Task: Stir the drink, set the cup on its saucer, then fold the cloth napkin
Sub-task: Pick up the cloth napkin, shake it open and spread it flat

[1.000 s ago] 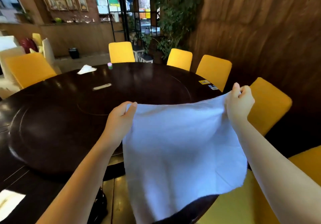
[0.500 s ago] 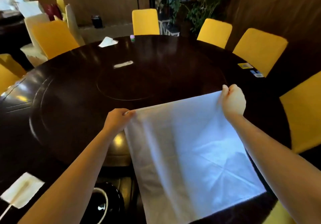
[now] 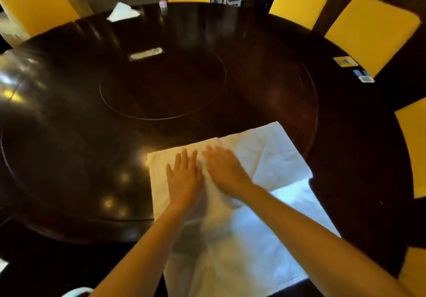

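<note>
Smoothing a white cloth napkin [image 3: 265, 181] flat, a person presses both palms onto it on a dark round worktop [image 3: 161, 94]. The left hand [image 3: 184, 177] and right hand [image 3: 224, 170] lie side by side, fingers spread wide, gripping nothing. The napkin sits at the near edge, its closest part seeming to hang over. This looks like the folding step, just begun: next, a corner or edge likely needs pinching and carrying across. No cup or saucer shows clearly (a pale curved rim [image 3: 76, 291] at the bottom left is too cropped to identify), so nothing can be said of any drink.
</note>
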The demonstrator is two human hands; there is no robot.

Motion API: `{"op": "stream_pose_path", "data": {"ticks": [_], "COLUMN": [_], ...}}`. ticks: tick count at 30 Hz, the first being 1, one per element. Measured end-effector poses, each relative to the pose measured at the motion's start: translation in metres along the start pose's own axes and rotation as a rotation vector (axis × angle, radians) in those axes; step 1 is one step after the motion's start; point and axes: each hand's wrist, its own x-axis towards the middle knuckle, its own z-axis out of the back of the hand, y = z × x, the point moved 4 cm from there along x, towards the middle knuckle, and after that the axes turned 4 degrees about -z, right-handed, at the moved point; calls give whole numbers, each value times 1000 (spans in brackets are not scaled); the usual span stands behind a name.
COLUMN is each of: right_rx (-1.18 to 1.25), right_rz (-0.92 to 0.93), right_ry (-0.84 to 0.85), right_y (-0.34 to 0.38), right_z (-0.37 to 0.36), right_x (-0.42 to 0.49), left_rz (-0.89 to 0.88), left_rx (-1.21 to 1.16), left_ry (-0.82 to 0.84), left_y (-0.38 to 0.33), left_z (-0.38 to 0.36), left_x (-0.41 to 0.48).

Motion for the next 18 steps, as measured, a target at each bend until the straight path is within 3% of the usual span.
{"op": "stream_pose_path", "data": {"ticks": [2,5,13,18], "right_rx": [-49,-109,-171,-214], "right_rz": [25,10,-291,-431], "right_ry": [36,-51,-180,-193], "right_y": [3,-32,-180,-202], "right_z": [-28,-30,9,33], "right_x": [0,2,-8,-36], "left_rz": [11,20,90,190], "left_rx": [130,233,283,252], "left_ry": [67,50,27,45], "left_y": [11,26,36,43], "left_z": [-19,-22,-17,-8], "left_x": [-6,-5,-5,-9]}}
